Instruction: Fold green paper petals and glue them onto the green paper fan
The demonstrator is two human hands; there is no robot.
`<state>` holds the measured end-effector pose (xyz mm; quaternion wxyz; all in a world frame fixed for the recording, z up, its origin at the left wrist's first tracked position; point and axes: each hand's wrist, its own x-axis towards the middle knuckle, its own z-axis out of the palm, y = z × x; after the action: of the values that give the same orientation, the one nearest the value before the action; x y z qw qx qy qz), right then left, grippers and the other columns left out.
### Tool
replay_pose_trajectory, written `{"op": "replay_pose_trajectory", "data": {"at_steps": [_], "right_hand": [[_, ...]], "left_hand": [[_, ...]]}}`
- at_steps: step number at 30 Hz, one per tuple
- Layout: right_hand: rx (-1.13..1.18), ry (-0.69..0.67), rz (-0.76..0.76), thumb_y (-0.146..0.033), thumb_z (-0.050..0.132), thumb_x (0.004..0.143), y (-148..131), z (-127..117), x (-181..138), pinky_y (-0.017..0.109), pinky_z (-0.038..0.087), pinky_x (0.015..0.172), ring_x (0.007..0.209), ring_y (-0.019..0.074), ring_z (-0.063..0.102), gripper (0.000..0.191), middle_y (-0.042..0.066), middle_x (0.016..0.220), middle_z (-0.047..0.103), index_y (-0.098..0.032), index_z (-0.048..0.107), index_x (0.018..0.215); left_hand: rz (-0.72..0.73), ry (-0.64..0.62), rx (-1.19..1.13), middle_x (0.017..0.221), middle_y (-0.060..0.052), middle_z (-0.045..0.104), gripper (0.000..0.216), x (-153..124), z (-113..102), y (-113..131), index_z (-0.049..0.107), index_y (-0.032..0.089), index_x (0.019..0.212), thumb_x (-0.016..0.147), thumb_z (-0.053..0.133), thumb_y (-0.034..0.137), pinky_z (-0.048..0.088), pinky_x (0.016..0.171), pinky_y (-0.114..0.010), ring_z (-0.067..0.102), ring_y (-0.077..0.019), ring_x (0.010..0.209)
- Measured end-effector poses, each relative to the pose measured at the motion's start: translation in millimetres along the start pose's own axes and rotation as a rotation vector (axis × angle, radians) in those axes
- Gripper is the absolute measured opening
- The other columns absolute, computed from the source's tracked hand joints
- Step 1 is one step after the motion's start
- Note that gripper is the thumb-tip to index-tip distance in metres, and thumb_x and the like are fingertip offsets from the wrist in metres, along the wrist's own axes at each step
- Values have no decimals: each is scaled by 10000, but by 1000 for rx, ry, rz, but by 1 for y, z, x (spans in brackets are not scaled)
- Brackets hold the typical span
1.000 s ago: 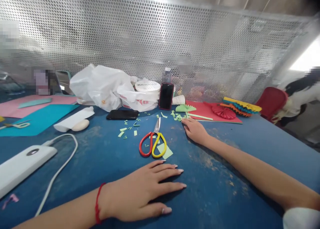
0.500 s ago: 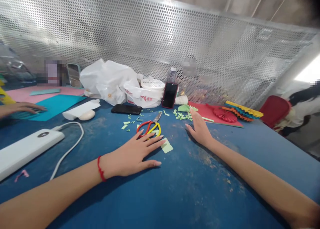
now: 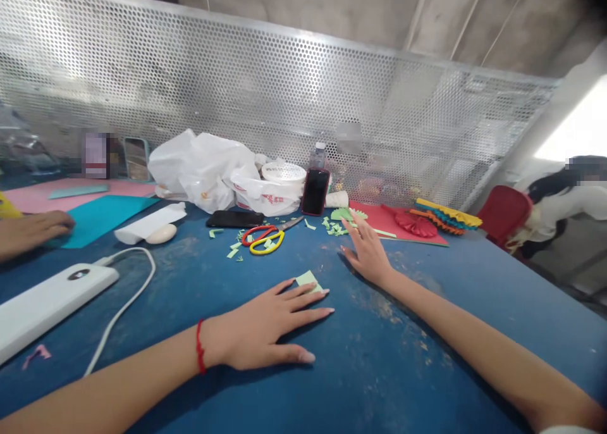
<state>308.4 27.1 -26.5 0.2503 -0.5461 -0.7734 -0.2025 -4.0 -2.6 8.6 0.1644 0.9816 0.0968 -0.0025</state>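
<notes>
Green paper slip (image 3: 308, 279) lies partly under L hand (image 3: 258, 329), fingertips covering its near edge, so its full shape is hidden. L fingers are spread, flat on blue table (image 3: 379, 371), no pinch. R hand (image 3: 370, 257) rests on its fingertips just beyond the slip, fingers spread, empty, nearest green paper scraps (image 3: 334, 227) (too tiny to count). Scissors (image 3: 263, 239) lie w/ red & yellow handles among more scraps, well beside both hands. Behind them: black phone (image 3: 234, 219) flat, plastic bag (image 3: 199, 171) bunched up, upright phone (image 3: 315, 192) blocking most of water bottle (image 3: 318, 155). Far L, co-worker's hand (image 3: 33, 230) on teal card (image 3: 104, 222) is cut off by frame edge. Power bank (image 3: 52, 307) also runs off frame, w/ white cable (image 3: 128, 307) curling from it. Far R, red card (image 3: 379, 222) lies partly under red paper fan (image 3: 415, 224).
</notes>
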Motion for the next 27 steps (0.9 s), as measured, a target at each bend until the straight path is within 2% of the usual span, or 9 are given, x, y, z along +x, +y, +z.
{"op": "replay_pose_trajectory", "data": {"at_steps": [5, 8, 10, 12, 14, 16, 18, 21, 27], "right_hand": [[47, -34, 38, -237, 529, 917, -1, -1, 0, 517, 270, 1213, 1522, 313, 223, 652, 151, 1644, 249, -162, 345, 1538], [98, -39, 77, -271, 536, 915, 0, 1, 0, 510, 266, 1215, 1501, 313, 275, 634, 171, 1617, 303, -149, 380, 1517], [110, -36, 98, -297, 537, 915, 3, 4, 1, 515, 284, 1204, 1484, 314, 310, 631, 184, 1596, 336, -148, 386, 1509], [102, -28, 119, -311, 531, 913, 7, 7, 1, 538, 314, 1183, 1468, 325, 338, 637, 202, 1578, 358, -144, 375, 1508], [97, -28, 141, -318, 528, 910, 11, 11, 1, 557, 336, 1163, 1452, 341, 362, 645, 226, 1559, 374, -128, 368, 1505], [93, -40, 150, -324, 531, 909, 12, 12, 1, 560, 341, 1159, 1445, 353, 370, 651, 245, 1550, 380, -105, 369, 1500], [88, -57, 148, -323, 536, 909, 10, 13, 2, 557, 329, 1168, 1451, 353, 360, 650, 244, 1558, 371, -101, 373, 1498], [81, -87, 145, -315, 541, 912, 7, 11, 3, 546, 308, 1185, 1456, 349, 354, 630, 229, 1565, 372, -105, 396, 1488], [113, -112, 162, -296, 558, 901, 2, 8, 5, 544, 295, 1190, 1443, 352, 374, 593, 222, 1538, 415, -106, 448, 1452]], "left_hand": [[-242, 93, 83, 1671, 5, 133, 702, 0, 6, -30, 146, 373, 1592, 984, 331, 671, 114, 1243, -564, 118, -306, 1553], [-347, 113, 97, 1667, -29, 147, 732, 0, 7, -52, 215, 328, 1588, 967, 342, 695, 145, 1239, -555, 159, -323, 1544], [-379, 192, 101, 1659, -61, 187, 748, -1, 4, -57, 245, 293, 1586, 963, 378, 686, 165, 1242, -527, 196, -327, 1536], [-259, 219, 58, 1653, -35, 229, 699, -1, 0, -51, 215, 331, 1588, 985, 418, 619, 179, 1249, -484, 219, -297, 1533], [-42, 143, -16, 1645, 7, 259, 646, -2, -5, -39, 218, 394, 1576, 999, 466, 541, 185, 1255, -438, 246, -263, 1526], [45, 68, -41, 1637, 35, 279, 562, 0, -9, -24, 301, 452, 1537, 1006, 478, 499, 145, 1261, -479, 232, -264, 1529], [68, 39, -46, 1634, 37, 283, 508, 3, -11, -15, 377, 475, 1497, 1002, 492, 486, 124, 1256, -522, 215, -279, 1532], [95, 76, -74, 1615, 23, 332, 523, 10, -12, -14, 437, 484, 1460, 957, 581, 483, 144, 1252, -522, 241, -292, 1522], [97, 93, -2, 1623, -1, 331, 572, 32, -8, -26, 385, 464, 1498, 955, 550, 544, 147, 1246, -515, 238, -290, 1527]]}}
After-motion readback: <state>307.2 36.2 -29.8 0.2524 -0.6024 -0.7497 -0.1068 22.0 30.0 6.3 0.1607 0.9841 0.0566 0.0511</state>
